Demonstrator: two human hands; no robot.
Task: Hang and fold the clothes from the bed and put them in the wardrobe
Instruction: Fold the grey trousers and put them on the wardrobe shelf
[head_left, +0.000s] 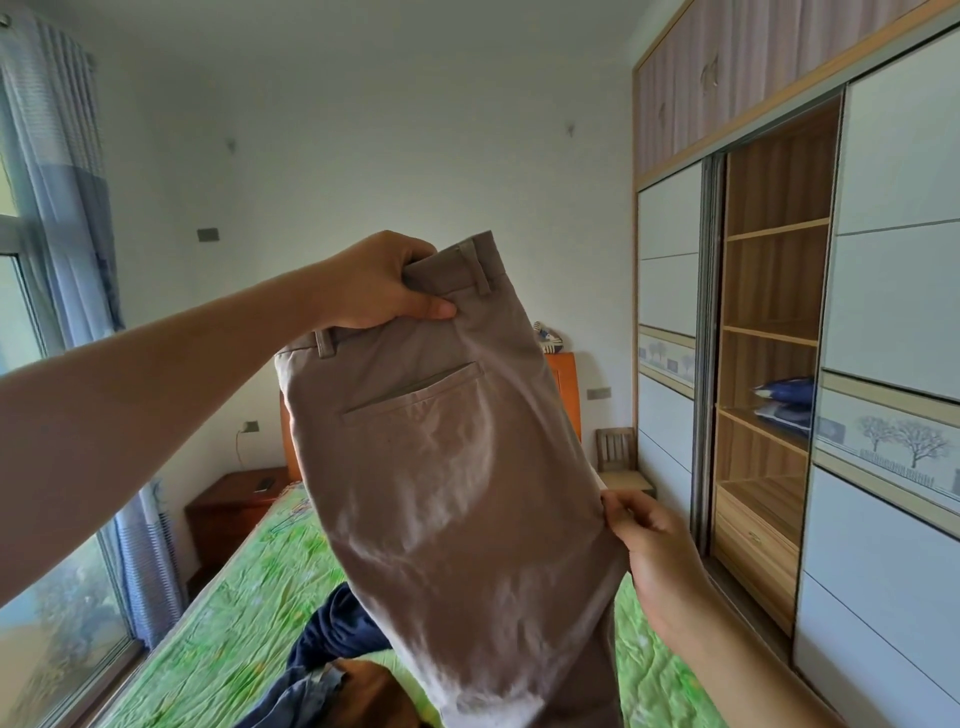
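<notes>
A pair of beige trousers (457, 493) hangs in the air in front of me, back pocket facing me, legs dropping out of view below. My left hand (374, 283) grips the waistband at the top. Lower down, my right hand (641, 530) pinches the trousers' right side seam. Beneath them, a dark blue garment (332, 629) and a brown one (369, 691) lie on the bed (218, 623) with its green sheet. The wardrobe (769, 364) stands at the right, its sliding door open on wooden shelves.
A folded blue item (787, 402) lies on one wardrobe shelf, with drawers below. A red-brown nightstand (234, 504) sits left of the orange headboard, a small wooden chair (618, 457) right of it. A window with blue curtains (78, 208) runs along the left.
</notes>
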